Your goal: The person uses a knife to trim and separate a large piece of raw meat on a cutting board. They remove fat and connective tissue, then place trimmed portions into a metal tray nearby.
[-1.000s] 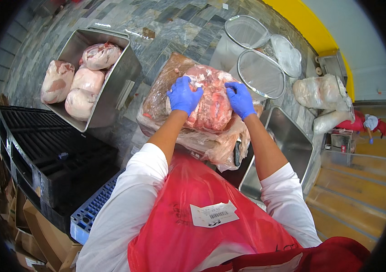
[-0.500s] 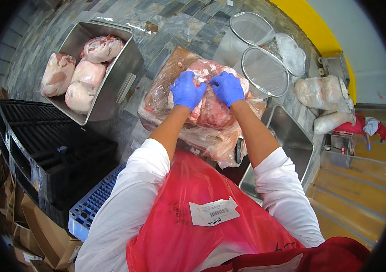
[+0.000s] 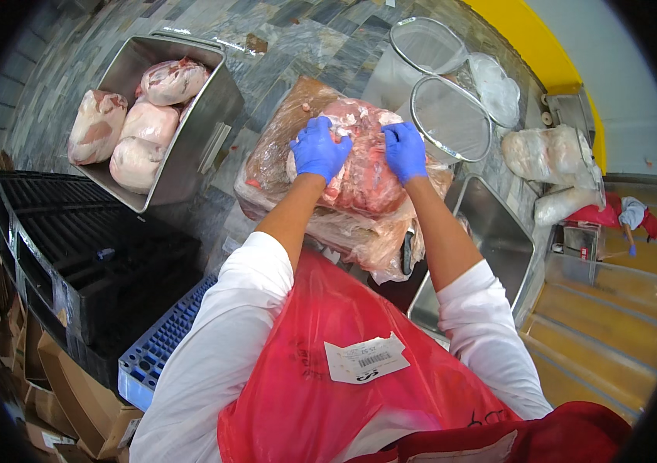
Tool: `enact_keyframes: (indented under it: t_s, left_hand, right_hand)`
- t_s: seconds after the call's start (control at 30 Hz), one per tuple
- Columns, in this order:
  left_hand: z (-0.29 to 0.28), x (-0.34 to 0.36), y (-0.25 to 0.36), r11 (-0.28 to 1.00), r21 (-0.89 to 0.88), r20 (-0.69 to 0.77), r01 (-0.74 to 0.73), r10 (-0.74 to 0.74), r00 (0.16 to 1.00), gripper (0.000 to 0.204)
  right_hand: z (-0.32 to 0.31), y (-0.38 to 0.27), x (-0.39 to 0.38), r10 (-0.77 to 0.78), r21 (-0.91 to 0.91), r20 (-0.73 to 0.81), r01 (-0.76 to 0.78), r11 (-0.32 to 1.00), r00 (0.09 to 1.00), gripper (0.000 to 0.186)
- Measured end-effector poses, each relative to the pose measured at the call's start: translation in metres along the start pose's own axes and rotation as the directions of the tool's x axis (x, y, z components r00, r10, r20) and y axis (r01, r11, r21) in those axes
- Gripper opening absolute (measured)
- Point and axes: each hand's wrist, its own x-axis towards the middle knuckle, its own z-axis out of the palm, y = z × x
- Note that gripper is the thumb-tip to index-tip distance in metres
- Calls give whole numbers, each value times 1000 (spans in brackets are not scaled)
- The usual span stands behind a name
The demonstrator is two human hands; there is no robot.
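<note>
1. The meat (image 3: 371,185) is lying in front of the person, between the two hands, on top of a brown wrapped pile (image 3: 273,154). It is looking pink and red, with white bits of fat near its far edge.
2. The left hand (image 3: 320,148), in a blue glove, is touching the left part of the meat. Its fingers are bending and staying close together; I cannot tell if they are pinching anything.
3. The right hand (image 3: 405,152), also in a blue glove, is touching the right part. Its fingers are curling too, with the tips pointing at the meat; I cannot tell if they are pinching.
4. Clear wrap (image 3: 355,243) is hanging in folds on the near side of the pile, just below the meat.
5. The person is wearing a red apron (image 3: 305,393), and a white label (image 3: 367,359) is sticking to it.
6. On the left, a steel bin (image 3: 220,116) is holding big pale lumps (image 3: 149,123). A black pallet (image 3: 89,247) is sitting nearer, beside a blue rack (image 3: 162,336).
7. On the right, a steel tub (image 3: 502,243) is standing near the pile. Two see-through bins (image 3: 452,116) with round rims are standing beyond it.
8. Far right, another person (image 3: 631,216) is wearing red and white.
</note>
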Motion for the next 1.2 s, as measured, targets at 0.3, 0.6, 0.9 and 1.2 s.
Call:
enact_keyframes:
  t_s: [0.3, 0.6, 0.9, 1.2]
  left_hand:
    - [3, 3, -4, 998, -46, -1, -32, 32, 999, 56]
    - [-1, 7, -2, 999, 29, 31, -31, 30, 999, 55]
    - [-10, 12, 2, 996, 51, 133, 68, -74, 988, 73]
    - [-21, 18, -2, 996, 61, 245, 59, -72, 967, 86]
  right_hand:
    - [-56, 39, -182, 377, -98, -114, -388, 917, 919, 25]
    - [-28, 49, -298, 601, -324, 0, -568, 756, 800, 47]
    - [-135, -13, -269, 860, -287, 192, -811, 510, 473, 49]
    - [-309, -129, -239, 790, -287, 181, -737, 612, 586, 40]
